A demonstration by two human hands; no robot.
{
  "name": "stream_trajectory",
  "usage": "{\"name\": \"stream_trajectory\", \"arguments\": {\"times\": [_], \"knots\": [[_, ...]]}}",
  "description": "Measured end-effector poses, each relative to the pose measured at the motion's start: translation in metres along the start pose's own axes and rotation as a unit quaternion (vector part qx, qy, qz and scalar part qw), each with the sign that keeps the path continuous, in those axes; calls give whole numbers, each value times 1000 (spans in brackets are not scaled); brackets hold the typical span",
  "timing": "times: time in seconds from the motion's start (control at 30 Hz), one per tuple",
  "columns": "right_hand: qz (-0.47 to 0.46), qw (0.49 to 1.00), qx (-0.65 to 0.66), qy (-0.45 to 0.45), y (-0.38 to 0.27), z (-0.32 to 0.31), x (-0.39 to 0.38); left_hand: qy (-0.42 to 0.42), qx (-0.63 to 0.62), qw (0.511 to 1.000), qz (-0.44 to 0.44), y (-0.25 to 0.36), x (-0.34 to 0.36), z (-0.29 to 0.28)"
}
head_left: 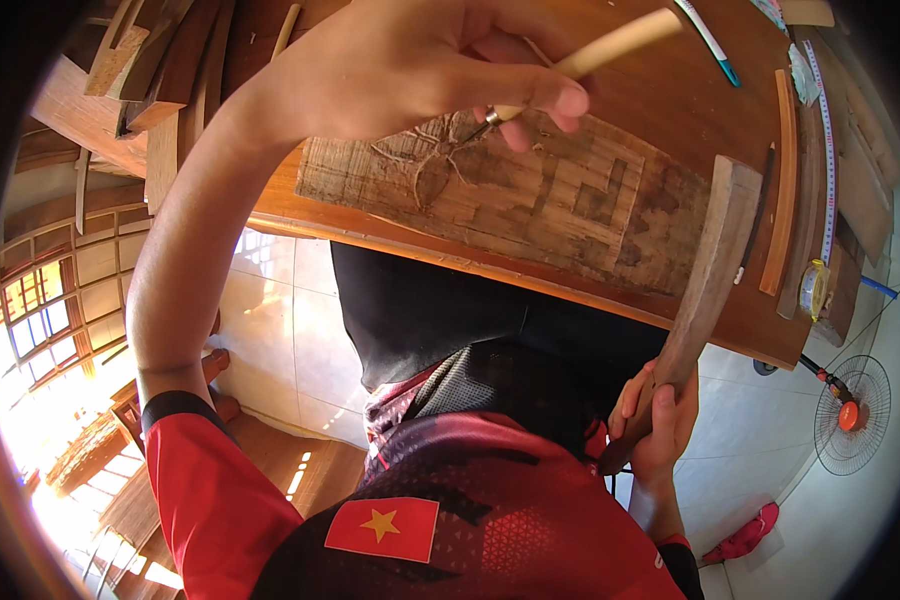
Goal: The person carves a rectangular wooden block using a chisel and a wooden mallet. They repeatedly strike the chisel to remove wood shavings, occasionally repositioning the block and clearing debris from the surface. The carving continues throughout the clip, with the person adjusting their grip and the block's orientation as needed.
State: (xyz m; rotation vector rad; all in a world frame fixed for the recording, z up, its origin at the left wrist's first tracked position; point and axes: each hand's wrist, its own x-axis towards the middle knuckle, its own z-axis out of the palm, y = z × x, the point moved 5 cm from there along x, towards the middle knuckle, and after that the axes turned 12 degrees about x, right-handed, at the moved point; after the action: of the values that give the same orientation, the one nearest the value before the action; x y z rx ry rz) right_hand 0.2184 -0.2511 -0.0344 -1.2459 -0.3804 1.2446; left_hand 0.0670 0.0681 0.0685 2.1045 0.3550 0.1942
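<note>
My left hand (410,75) is closed around a carving chisel (625,42) with a pale wooden handle. The chisel slants down to the left, its metal ferrule showing below my fingers. Its tip is by the carved part of a brown wooden board (560,200), but I cannot tell if it touches. Raised, branching lines around a rounded shape are cut into the board's left end, partly behind my hand. At the lower right, my right hand (662,425) grips the lower end of a long wooden club (710,250). The club's upper end overlaps the board's right end in view.
The board lies along the near edge of a wooden table (660,75). A white and teal brush-like tool (710,42) lies farther back. Wooden strips (780,190) and a tape measure (815,285) are at the right. Timber pieces (170,70) stack at left; a fan (852,415) stands lower right.
</note>
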Motion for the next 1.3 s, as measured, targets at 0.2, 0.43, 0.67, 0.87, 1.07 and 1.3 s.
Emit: {"name": "stream_trajectory", "arguments": {"times": [0.2,0.43,0.67,0.87,1.07,1.3], "knots": [[9,1000,-9,-6,3,3,-1,99,-54,993,-26,-40,-10,20],[19,1000,-16,-8,4,7,-5,69,14,997,43,-28,-2,29],[17,1000,-17,-10,8,10,-10,18,-39,974,220,-45,17,40],[-8,1000,-13,-8,3,12,-11,-47,-106,979,168,-43,27,46],[-18,1000,-19,-12,4,15,-13,-113,-127,969,178,-51,31,50],[-90,994,50,25,14,12,-25,-115,13,991,61,-32,36,52]]}}
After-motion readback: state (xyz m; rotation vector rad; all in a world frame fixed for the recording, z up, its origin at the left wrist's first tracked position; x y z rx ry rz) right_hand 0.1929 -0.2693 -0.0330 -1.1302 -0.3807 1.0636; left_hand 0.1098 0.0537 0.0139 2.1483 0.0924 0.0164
